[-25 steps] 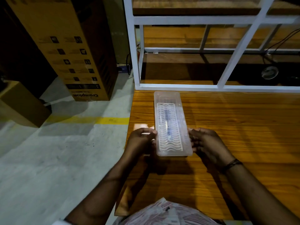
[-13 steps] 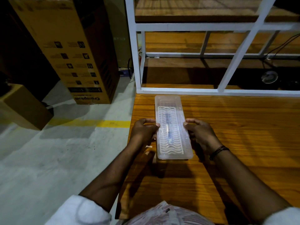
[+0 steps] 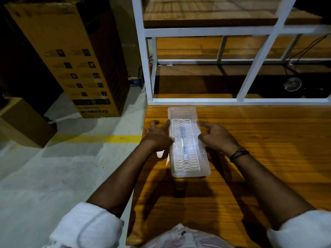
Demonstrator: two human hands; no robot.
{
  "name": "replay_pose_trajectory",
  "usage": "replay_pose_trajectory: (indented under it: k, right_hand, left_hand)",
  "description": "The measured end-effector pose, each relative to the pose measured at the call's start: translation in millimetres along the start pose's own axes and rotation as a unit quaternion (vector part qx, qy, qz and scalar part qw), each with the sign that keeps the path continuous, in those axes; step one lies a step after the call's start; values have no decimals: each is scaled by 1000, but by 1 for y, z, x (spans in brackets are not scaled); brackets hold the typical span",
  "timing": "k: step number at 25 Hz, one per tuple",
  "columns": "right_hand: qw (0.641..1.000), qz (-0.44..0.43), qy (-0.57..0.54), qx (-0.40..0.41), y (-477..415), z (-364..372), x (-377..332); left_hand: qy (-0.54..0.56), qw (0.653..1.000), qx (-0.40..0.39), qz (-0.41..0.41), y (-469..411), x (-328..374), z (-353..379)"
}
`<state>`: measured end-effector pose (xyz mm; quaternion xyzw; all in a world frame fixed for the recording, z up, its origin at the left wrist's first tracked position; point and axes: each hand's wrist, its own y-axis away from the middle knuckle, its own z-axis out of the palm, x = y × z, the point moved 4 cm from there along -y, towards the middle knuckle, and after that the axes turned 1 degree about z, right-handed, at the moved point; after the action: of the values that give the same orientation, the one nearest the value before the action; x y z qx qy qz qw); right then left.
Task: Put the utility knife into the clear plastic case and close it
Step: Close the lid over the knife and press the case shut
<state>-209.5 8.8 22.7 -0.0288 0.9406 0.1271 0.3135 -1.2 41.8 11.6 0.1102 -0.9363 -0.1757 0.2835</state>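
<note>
The clear plastic case (image 3: 181,111) lies lengthwise on the wooden table (image 3: 259,140), its lid with a white wavy pattern on top. Through the lid I see the utility knife (image 3: 183,140) as a dark slim shape inside. My left hand (image 3: 158,136) rests against the case's left side, fingers spread and touching the edge. My right hand (image 3: 216,136) presses the right side, with the fingertips on the lid's rim. Neither hand wraps around the case.
A white metal frame (image 3: 148,68) stands at the table's far edge with wooden shelves behind it. A tall cardboard box (image 3: 71,56) and a smaller one (image 3: 23,122) stand on the concrete floor to the left. The table's left edge runs beside my left forearm.
Both hands have slid from the near end of the case toward its middle and far part. The fingers have opened out. The case stays in place on the table.
</note>
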Motion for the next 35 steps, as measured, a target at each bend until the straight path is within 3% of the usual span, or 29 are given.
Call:
replay_pose_trajectory:
  k: [5, 8, 10, 13, 16, 19, 27, 35]
  right_hand:
    - [997, -59, 23, 35, -11, -4, 1]
    - [993, -80, -9, 86, -33, -6, -3]
    - [992, -61, -47, 99, -53, -4, -6]
    - [989, 7, -134, 68, -76, 2, -4]
    - [982, 35, -186, -8, -78, -1, -10]
    - [985, 33, -163, -38, -77, -6, -14]
    - [996, 5, -70, -53, -84, -5, -21]
    - [994, 28, -57, -90, -84, -9, -26]
  left_hand:
    - [-131, 991, -3, 35, -1, 5, -6]
    - [-168, 980, 79, 67, -12, 20, -19]
    - [-146, 976, 146, 76, -27, 24, -27]
    - [-5, 976, 210, 54, -46, 17, -33]
    - [99, 974, 198, 36, -55, 2, -29]
    - [162, 972, 167, 43, -54, 0, -27]
    - [155, 983, 85, 42, -72, 12, -26]
    - [193, 981, 29, 1, -89, 8, -30]
